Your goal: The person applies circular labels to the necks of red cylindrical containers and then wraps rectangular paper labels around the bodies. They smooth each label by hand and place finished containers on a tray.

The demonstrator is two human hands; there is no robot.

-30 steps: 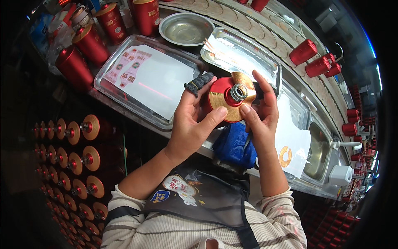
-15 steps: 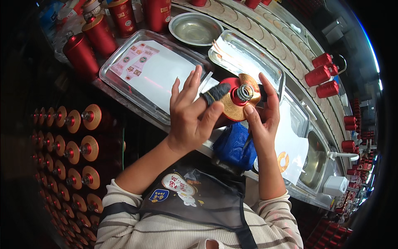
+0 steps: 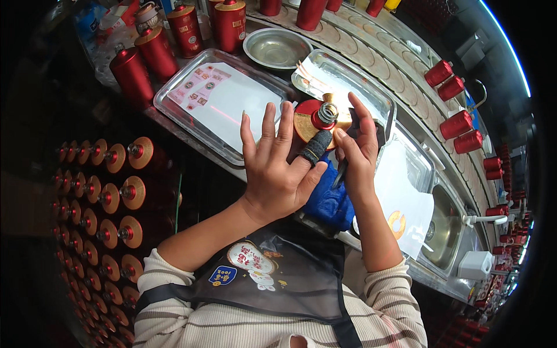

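Observation:
A red bottle (image 3: 307, 110) with a clear threaded glass neck (image 3: 328, 113) points its top toward me, its body mostly hidden by my hands. A curved gold label (image 3: 306, 126) lies around part of its red shoulder. My left hand (image 3: 278, 162) has its fingers spread, and its index finger, in a black wrap (image 3: 316, 146), presses on the label below the neck. My right hand (image 3: 358, 152) holds the label's right end at the thumb, with the index finger stretched up. A slim dark tool (image 3: 341, 173) shows beside its palm. Blue cloth (image 3: 331, 200) lies under the bottle.
Capped red bottles (image 3: 156, 52) stand at the back left beside a tray (image 3: 168, 107) with printed sheets. A metal bowl (image 3: 277, 47) and other trays sit behind. Another gold label (image 3: 397, 225) lies on white paper at right, near a sink (image 3: 444, 232). Gold-shouldered bottles (image 3: 133, 193) line the left.
The bottle has shifted a little left and turned. My left index finger has moved from the label's left side to below the neck. The left fingers have spread wider. The head view has shifted slightly.

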